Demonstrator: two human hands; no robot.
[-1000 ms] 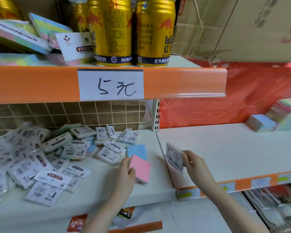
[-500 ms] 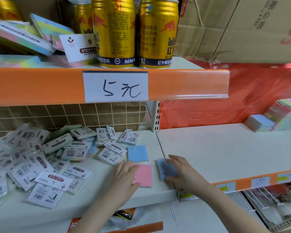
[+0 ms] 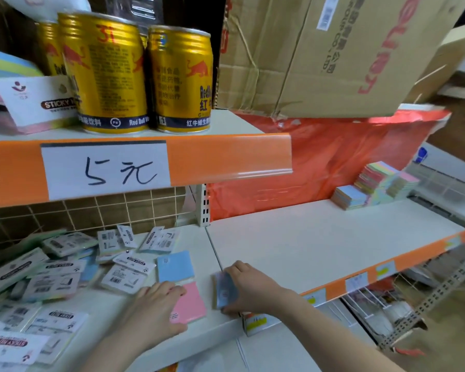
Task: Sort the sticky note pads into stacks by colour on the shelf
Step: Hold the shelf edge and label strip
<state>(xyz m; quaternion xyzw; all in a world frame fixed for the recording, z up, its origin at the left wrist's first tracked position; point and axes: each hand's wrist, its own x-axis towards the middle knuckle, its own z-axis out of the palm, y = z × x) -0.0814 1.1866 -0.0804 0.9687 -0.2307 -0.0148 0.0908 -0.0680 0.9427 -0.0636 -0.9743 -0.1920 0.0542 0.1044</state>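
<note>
The left hand (image 3: 156, 307) lies flat, fingers straight, on the left edge of the pink pad (image 3: 189, 302), which rests flat near the front edge of the shelf (image 3: 306, 245). The blue pad (image 3: 173, 265) lies flat directly behind the pink pad, touching it. The right hand (image 3: 249, 287) holds a wrapped pad (image 3: 224, 289) just right of the pink pad; its grip is clamped on that pad, thumb at the near edge and fingers over the far edge. Loose wrapped pads (image 3: 51, 280) lie scattered across the left part of the shelf. Sorted stacks (image 3: 371, 187) stand at the far right. Gold cans (image 3: 134, 76) stand on the upper shelf above a price label (image 3: 105, 167).
</note>
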